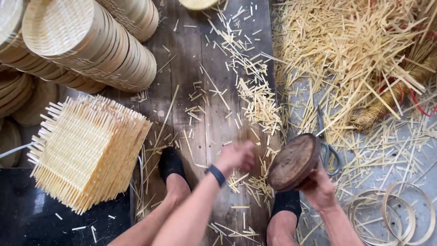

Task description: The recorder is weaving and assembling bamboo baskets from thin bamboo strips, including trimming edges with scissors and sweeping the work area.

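Seen from above, a person sits over a dark wooden plank floor point(191, 68) littered with pale bamboo offcuts point(255, 100). The right hand point(318, 187) grasps a round, dark wooden disc point(293, 161) from beneath, fingers curled under its lower edge, tilting it up so its flat face turns towards the left hand. The left hand point(236, 157), blurred, hovers just beside the disc with fingers loosely clenched; whether it holds anything cannot be told. A dark band point(215, 174) circles that wrist. Both feet in black socks point(170, 164) rest on the planks, either side of the arms. A stack of square woven bamboo mats point(86, 150) sits within left reach. Stacked round bamboo steamer trays point(91, 41) lie behind it. Scissors point(325, 146) rest just beyond the disc, and thin bamboo hoops point(396, 214) lie on the floor at right.
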